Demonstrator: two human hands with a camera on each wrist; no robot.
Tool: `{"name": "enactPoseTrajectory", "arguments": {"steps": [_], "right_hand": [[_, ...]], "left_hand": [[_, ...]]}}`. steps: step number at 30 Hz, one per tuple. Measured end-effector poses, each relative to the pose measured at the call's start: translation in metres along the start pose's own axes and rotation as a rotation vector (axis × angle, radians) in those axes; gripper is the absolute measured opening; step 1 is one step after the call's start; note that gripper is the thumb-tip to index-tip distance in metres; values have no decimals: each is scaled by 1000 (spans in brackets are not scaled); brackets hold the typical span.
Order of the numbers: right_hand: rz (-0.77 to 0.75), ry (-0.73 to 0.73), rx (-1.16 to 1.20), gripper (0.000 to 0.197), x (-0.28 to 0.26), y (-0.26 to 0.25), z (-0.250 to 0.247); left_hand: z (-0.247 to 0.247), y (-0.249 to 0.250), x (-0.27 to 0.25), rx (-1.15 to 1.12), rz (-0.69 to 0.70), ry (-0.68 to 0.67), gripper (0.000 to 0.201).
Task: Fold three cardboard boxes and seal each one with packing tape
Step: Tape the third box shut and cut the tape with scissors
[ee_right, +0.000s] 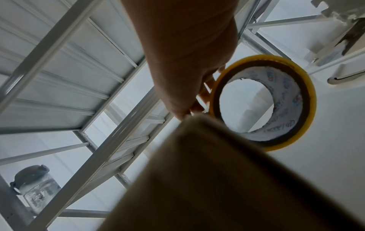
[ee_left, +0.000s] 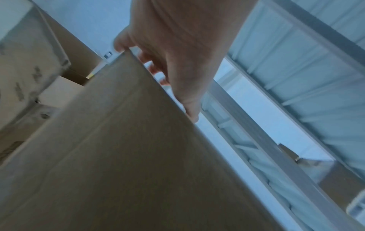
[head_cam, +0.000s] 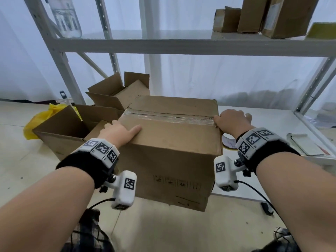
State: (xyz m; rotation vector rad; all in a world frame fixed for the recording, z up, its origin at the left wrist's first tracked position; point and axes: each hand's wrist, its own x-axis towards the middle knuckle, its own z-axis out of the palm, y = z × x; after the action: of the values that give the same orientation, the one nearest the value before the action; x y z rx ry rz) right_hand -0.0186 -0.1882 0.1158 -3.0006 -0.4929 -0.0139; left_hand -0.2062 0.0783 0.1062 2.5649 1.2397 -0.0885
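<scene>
A brown cardboard box (head_cam: pixel 172 142), its top seam closed under clear packing tape (head_cam: pixel 169 116), sits at the white worktop's (head_cam: pixel 269 120) left edge. The left hand (head_cam: pixel 118 131) lies on its top with straight fingers. The right hand (head_cam: pixel 232 120) curls over the right edge. A tape roll (ee_right: pixel 262 103) lies just beside the box; open boxes (head_cam: pixel 101 110) stand left.

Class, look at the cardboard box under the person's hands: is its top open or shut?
Shut. The cardboard box has its top flaps folded flat, and a strip of clear tape runs along their seam.
</scene>
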Motion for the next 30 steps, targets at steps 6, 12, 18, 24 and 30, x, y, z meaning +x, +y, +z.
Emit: {"name": "enactPoseTrajectory", "arguments": {"steps": [6,12,18,24,30], "right_hand": [[25,-50,78,59,-17,-10,-7],[121,-142,320,54,-22,13,-7],[155,-225,705,32,-65,30,-39],[178,-246,801,41,-57,47,6],[300,-47,949,39,-50,36,33]], "left_hand": [[2,-16,-10,-244,-38,33,95],[-32,20,-37,-168,80,253,88],[-97,64,-40,-39,282,442,88],[-92,100,-4,-26,512,397,92],[-32,108,23,-68,515,141,85]]}}
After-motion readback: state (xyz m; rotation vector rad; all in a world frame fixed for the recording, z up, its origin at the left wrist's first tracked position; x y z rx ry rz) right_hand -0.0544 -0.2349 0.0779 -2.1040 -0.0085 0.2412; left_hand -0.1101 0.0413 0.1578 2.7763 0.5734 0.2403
